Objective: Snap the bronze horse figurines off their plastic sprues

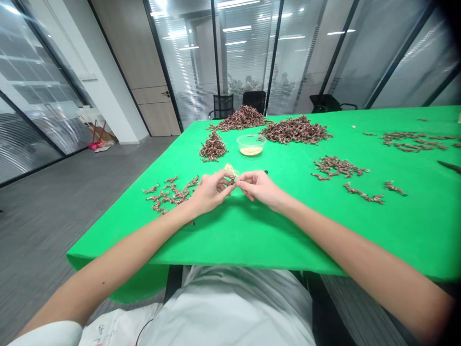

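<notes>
Both hands meet above the green table, fingertips nearly touching. My left hand [212, 192] pinches a small brown, knobbly dried piece [232, 179] between thumb and fingers. My right hand [260, 187] is closed in a pinch at the right end of this piece; whether it holds anything separate is hidden. Just beyond the fingertips lies a small heap of pale bits [230, 168]. Further back stands a clear plastic bowl [251, 140] with similar pale bits at its bottom. To the left of my left hand, loose brown twisted pieces [173, 194] are scattered.
Large piles of brown pieces [296, 129] lie toward the far end, with a smaller pile [213, 145] left of the bowl. More pieces [338, 166] spread to the right. A dark, pointed object [449, 166] rests near the right edge. Green cloth [252, 240] covers the table.
</notes>
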`<state>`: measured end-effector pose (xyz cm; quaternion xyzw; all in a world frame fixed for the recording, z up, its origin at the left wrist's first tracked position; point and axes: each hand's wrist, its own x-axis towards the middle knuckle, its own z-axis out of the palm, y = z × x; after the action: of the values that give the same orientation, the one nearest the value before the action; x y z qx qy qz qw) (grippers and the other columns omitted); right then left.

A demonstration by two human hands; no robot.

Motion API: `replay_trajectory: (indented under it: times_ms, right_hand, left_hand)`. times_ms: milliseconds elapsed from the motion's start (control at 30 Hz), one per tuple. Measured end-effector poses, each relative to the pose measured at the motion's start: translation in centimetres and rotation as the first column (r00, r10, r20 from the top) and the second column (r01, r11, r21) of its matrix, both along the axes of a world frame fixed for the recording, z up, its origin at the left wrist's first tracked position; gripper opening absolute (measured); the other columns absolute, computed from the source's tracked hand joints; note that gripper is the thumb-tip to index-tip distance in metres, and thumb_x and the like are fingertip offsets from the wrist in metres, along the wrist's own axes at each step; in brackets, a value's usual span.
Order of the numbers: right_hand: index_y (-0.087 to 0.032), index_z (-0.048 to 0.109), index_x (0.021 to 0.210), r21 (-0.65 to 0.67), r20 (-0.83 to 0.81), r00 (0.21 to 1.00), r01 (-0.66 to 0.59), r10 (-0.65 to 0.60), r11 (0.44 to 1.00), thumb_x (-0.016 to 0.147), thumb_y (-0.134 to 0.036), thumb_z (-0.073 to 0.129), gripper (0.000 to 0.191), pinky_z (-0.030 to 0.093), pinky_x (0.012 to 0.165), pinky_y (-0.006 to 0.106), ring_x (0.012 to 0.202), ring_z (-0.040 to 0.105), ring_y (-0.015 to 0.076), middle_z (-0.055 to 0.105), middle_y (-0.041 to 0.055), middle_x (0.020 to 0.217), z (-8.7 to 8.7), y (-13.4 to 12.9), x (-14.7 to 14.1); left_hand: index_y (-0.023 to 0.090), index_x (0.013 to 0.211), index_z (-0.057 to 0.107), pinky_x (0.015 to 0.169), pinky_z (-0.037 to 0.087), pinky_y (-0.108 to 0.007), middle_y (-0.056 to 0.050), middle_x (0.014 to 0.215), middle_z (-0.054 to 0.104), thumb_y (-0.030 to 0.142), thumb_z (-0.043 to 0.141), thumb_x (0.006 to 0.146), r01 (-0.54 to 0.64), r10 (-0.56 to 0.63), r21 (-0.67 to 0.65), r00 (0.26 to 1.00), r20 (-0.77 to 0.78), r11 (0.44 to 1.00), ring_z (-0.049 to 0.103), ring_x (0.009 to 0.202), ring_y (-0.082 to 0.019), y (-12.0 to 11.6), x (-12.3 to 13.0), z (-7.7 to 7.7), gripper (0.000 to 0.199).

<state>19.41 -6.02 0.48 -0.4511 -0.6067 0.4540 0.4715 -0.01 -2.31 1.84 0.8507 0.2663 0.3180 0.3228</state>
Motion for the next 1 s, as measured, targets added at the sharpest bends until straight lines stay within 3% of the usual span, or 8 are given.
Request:
replay_trajectory:
  times_ms: [633, 733, 867, 1000]
  right_hand:
    - [-0.017, 0.061, 0.075, 0.085, 0.141, 0.990, -0.019, 0.007, 0.996, 0.081, -0.047, 0.070, 0.032, 0.032, 0.035, 0.020, 0.036, 0.042, 0.0079, 0.054, -0.0037, 0.050, -0.3, 0.3, 0.2]
    - [-0.016, 0.061, 0.076, 0.122, 0.149, 0.989, -0.004, -0.015, 0.992, 0.083, -0.044, 0.068, 0.030, 0.032, 0.036, 0.020, 0.038, 0.043, 0.0081, 0.054, -0.0035, 0.051, -0.2, 0.2, 0.0]
    - [-0.016, 0.062, 0.080, 0.218, 0.142, 0.987, 0.040, -0.073, 0.975, 0.085, -0.044, 0.065, 0.028, 0.036, 0.043, 0.022, 0.045, 0.049, 0.0096, 0.059, -0.0006, 0.061, 0.3, -0.2, -0.1]
    - [-0.015, 0.063, 0.085, 0.300, 0.146, 0.982, 0.072, -0.120, 0.951, 0.088, -0.043, 0.063, 0.028, 0.042, 0.050, 0.024, 0.057, 0.057, 0.0127, 0.066, 0.0042, 0.074, 0.8, -0.7, -0.2]
  left_hand:
    - [0.017, 0.111, 0.057, 0.064, 0.055, -0.024, -0.007, 0.085, 0.076, 0.036, 0.066, 0.092, 0.013, -0.013, -0.004, 0.999, -0.039, 1.000, 0.074, 0.071, -0.019, -0.2, -0.2, 0.3, 0.028]
    - [0.017, 0.112, 0.055, 0.068, 0.059, -0.027, -0.009, 0.090, 0.076, 0.042, 0.070, 0.090, 0.039, -0.035, -0.143, 0.999, 0.025, 0.989, 0.076, 0.075, -0.022, 0.0, -0.2, 0.1, 0.036]
    - [0.015, 0.112, 0.055, 0.067, 0.063, -0.030, -0.011, 0.088, 0.077, 0.045, 0.081, 0.079, 0.085, -0.027, -0.416, 0.989, 0.144, 0.905, 0.077, 0.076, -0.024, 0.2, 0.1, -0.1, 0.052]
    - [0.011, 0.111, 0.056, 0.068, 0.063, -0.030, -0.011, 0.081, 0.077, 0.044, 0.086, 0.074, 0.120, -0.016, -0.516, 0.979, 0.201, 0.848, 0.077, 0.073, -0.024, 0.0, 0.4, 0.2, 0.058]
